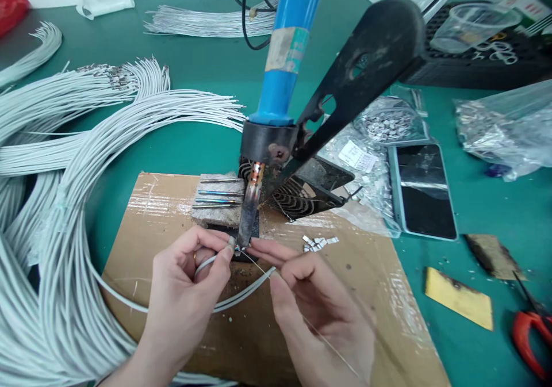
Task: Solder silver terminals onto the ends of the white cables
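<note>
A soldering iron with a blue handle [282, 71] is clamped to a black metal bracket [366, 53], its dark tip [247, 220] pointing down. My left hand [185, 286] is closed in a pinch on the end of a white cable [248, 295], right under the tip. A small shiny piece shows at that end; fingers hide part of it. Between thumb and fingers, my right hand [319, 303] holds a thin solder wire [257, 265], its end reaching the iron's tip. Several small metal tabs [317, 243] lie on the cardboard [366, 283] beside the right hand.
Bundles of white cables [56, 249] fill the left side. A black fan [297, 197] stands behind the iron. On the right are a phone [425, 191], bags of metal parts [388, 119], a yellow sponge [459, 299] and red-handled scissors [530, 341].
</note>
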Tool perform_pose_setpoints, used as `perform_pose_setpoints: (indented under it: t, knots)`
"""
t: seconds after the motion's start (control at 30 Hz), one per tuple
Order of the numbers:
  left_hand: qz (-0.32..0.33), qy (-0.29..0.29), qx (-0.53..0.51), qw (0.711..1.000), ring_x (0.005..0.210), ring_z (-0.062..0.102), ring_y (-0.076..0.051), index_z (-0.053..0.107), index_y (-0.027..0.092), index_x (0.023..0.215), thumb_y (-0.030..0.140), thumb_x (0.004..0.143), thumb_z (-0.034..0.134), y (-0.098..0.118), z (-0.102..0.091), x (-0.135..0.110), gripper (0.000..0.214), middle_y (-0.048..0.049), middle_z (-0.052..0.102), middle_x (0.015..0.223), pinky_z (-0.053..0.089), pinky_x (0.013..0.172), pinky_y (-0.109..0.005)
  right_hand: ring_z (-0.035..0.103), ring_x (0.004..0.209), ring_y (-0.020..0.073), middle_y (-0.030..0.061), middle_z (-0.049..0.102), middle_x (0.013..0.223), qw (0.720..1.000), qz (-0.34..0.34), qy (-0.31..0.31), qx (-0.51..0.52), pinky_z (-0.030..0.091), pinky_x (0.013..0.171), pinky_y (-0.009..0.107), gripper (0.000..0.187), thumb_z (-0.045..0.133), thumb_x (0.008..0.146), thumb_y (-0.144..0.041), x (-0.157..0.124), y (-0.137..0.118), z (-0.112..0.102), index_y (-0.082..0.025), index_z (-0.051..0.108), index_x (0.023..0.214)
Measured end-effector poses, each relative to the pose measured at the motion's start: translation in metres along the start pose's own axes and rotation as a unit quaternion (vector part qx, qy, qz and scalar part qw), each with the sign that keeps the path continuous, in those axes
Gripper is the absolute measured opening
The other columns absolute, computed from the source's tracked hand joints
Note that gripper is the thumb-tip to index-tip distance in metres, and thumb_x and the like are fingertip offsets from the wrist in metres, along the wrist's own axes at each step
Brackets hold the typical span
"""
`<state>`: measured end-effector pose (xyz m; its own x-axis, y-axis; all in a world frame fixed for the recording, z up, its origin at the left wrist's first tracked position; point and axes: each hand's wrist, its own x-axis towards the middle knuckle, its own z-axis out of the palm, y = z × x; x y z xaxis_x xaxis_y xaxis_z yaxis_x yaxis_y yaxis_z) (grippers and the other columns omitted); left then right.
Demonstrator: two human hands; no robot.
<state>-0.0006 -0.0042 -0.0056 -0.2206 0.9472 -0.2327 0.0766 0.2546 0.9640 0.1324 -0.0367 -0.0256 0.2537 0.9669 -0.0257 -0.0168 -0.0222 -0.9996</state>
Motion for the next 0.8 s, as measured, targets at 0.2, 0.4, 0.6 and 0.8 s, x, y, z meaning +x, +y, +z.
perform_pose_setpoints:
  t: [0.2, 0.4, 0.6, 0.8]
  knots:
    - [0.015, 0.005, -0.012, 1.0, 0.068, 0.071, -0.011, 0.073, 0.019, 0.068, 0.017, 0.075, 0.078, 0.0004, 0.0017, 0.0019, 0.009, -0.0029, 0.078, 0.08, 0.055, 0.061, -0.014, 0.08, 0.103, 0.0183, -0.0015, 0.083, 0.113, 1.0, -0.005, 0.01, -0.007, 0.061, 0.096, 0.03, 0.023, 0.062, 0.094, -0.014, 0.0009, -0.0048, 0.0007, -0.026, 0.057, 0.075]
    - [0.015, -0.001, -0.029, 0.999, 0.071, 0.07, -0.009, 0.074, 0.021, 0.073, 0.016, 0.082, 0.077, -0.0037, -0.0003, -0.003, 0.011, -0.0011, 0.079, 0.086, 0.054, 0.064, -0.012, 0.08, 0.102, 0.0231, 0.0049, 0.083, 0.113, 1.0, -0.006, 0.013, -0.003, 0.063, 0.095, 0.035, 0.023, 0.065, 0.092, -0.014, 0.0011, -0.0043, -0.001, -0.025, 0.059, 0.073]
    - [0.015, -0.004, -0.03, 0.999, 0.069, 0.068, -0.008, 0.074, 0.022, 0.073, 0.016, 0.084, 0.077, -0.0066, -0.0017, -0.0026, 0.013, -0.0005, 0.078, 0.088, 0.051, 0.061, -0.012, 0.08, 0.102, 0.0206, 0.0018, 0.083, 0.113, 1.0, -0.019, 0.013, -0.006, 0.062, 0.095, 0.033, 0.023, 0.063, 0.092, -0.012, 0.0012, -0.0027, 0.0002, -0.025, 0.058, 0.074]
    - [0.02, 0.002, -0.019, 1.0, 0.069, 0.069, -0.009, 0.074, 0.021, 0.072, 0.016, 0.081, 0.078, -0.0026, 0.0, -0.0012, 0.011, -0.001, 0.079, 0.086, 0.052, 0.061, -0.013, 0.079, 0.102, 0.0194, 0.001, 0.083, 0.112, 1.0, -0.015, 0.015, -0.002, 0.061, 0.095, 0.031, 0.022, 0.063, 0.092, -0.012, 0.0003, -0.0032, 0.0015, -0.025, 0.059, 0.074]
